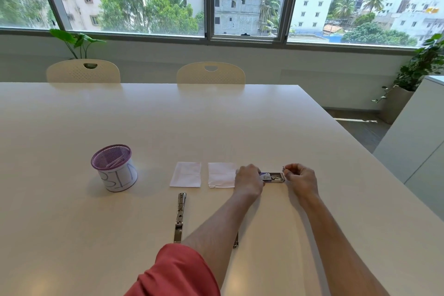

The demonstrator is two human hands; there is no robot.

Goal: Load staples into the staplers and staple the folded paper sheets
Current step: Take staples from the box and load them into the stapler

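1. Surface (168,122), wide and pale, carries all the work kit in a band near the person, so both arms reach w/o leaning.
2. Mesh cup (113,167), purple, paper-wrapped, stands well left, apart from the work; looks like a holder for spare bits.
3. Two folded paper sheets (186,174) (221,175) lie flat side by side, mid-surface, prob. queued for stapling later.
4. Opened stapler (179,217), hinged out flat, lies nearer the person below the sheets; magazine exposed, ready for loading. Second stapler (236,243) mostly hidden behind the left forearm.
5. Left hand (248,181), fingers curled round the staple box (274,177), steadies it.
6. Right hand (300,179) hovers at the box's right end, fingertips (287,170) pinching a small dark piece, prob. a staple strip; too small to confirm.
7. Judgement: staples being picked out; loading not yet done.
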